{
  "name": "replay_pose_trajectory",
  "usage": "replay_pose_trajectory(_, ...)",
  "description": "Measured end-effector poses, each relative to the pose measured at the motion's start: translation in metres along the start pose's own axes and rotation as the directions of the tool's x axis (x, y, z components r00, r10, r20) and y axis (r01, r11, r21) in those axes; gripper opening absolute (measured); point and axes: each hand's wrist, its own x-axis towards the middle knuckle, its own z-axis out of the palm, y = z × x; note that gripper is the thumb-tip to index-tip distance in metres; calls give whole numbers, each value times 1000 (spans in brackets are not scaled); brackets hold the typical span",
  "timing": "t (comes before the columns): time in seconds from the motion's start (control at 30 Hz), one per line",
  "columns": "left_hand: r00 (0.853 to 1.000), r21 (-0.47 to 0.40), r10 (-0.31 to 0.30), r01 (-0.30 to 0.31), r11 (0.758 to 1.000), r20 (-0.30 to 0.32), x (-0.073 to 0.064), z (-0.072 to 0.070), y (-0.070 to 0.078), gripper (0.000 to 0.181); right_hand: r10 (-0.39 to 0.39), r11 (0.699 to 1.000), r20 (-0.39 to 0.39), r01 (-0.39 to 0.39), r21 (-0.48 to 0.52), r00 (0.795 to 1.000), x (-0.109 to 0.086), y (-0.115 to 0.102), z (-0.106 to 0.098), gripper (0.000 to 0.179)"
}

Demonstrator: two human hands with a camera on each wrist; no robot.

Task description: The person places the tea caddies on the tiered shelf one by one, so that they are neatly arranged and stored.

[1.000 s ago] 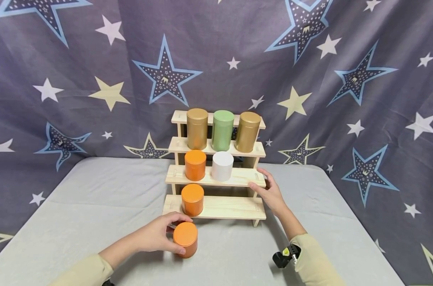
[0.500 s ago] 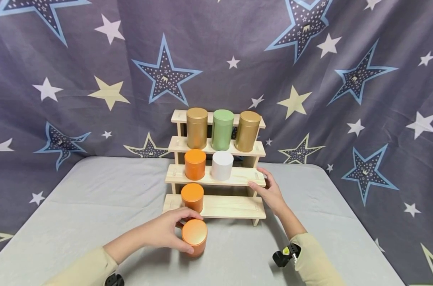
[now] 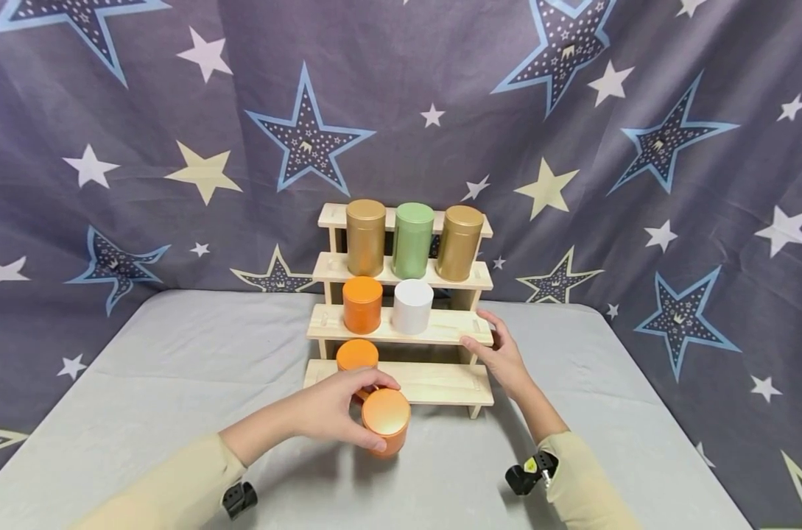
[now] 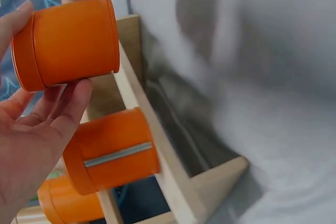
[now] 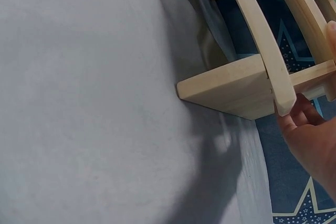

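Observation:
My left hand (image 3: 337, 408) grips an orange tin (image 3: 386, 421) between thumb and fingers, in front of the wooden tiered rack (image 3: 434, 383). In the left wrist view the held orange tin (image 4: 68, 43) hangs off the table, its side plain. Behind that hand, a second orange tin (image 3: 357, 355) stands on the lowest tier, partly covered by the fingers. One tier up are another orange tin (image 3: 362, 305) and a white tin (image 3: 412, 308). My right hand (image 3: 500, 357) holds the right end of that tier, thumb in front; the right wrist view shows its curled fingers (image 5: 302, 114) at the wood.
On the tier above stand a gold tin (image 3: 365, 239), a green tin (image 3: 413, 243) and another gold tin (image 3: 459, 244). The rack rests on a grey cloth-covered table (image 3: 195, 368). A star-patterned curtain (image 3: 401, 96) hangs behind and along the sides.
The left hand has carried the orange tin rightward and somewhat closer to the rack, and now covers part of the tin on the lowest tier. The right hand stays put.

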Motion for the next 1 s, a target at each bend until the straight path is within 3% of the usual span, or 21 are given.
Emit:
replay_pose_trajectory(0.13, 1000, -16, 5, -5, 1000, -13, 7, 0, 7, 63, 2, 1000, -3, -2, 3, 1000, 0, 0, 0, 65)
replay_pose_trajectory(0.37, 998, -3, -37, 37, 999, -49, 19, 2, 17, 64, -4, 1000, -3, 4, -2, 1000, 1, 1, 0, 65)
replay_pose_trajectory(0.53, 997, 17, -10, 11, 1000, -78, 30, 2, 21, 62, -9, 1000, -1, 9, -2, 1000, 0, 1, 0, 65)
replay_pose_trajectory(0.73, 996, 48, 10, -6, 999, -88, 44, 0, 28, 61, -9, 1000, -8, 9, -9, 1000, -1, 1, 0, 65)
replay_pose_trajectory(1.0, 997, 108, -7, 16, 994, -80, 60, -6, 37, 61, -12, 1000, -6, 12, -4, 1000, -1, 0, 1, 65)
